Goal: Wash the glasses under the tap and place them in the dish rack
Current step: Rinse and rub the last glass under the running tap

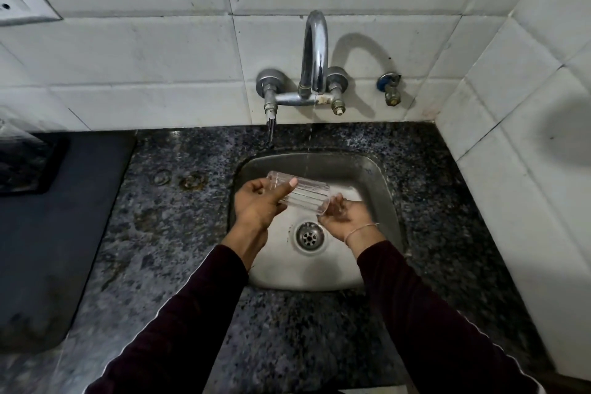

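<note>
Clear ribbed glass [302, 193] held sideways over sink [380, 182] at frame centre, gripped by left hand [259, 201] (thumb across it), rim touched by right hand [343, 214], fingers loosely curled, tap [315, 51] above.

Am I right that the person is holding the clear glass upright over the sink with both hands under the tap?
Not quite: the glass lies on its side, not upright. The head view shows the left hand gripping one end and the right hand at the other, over the sink below the tap.
</note>
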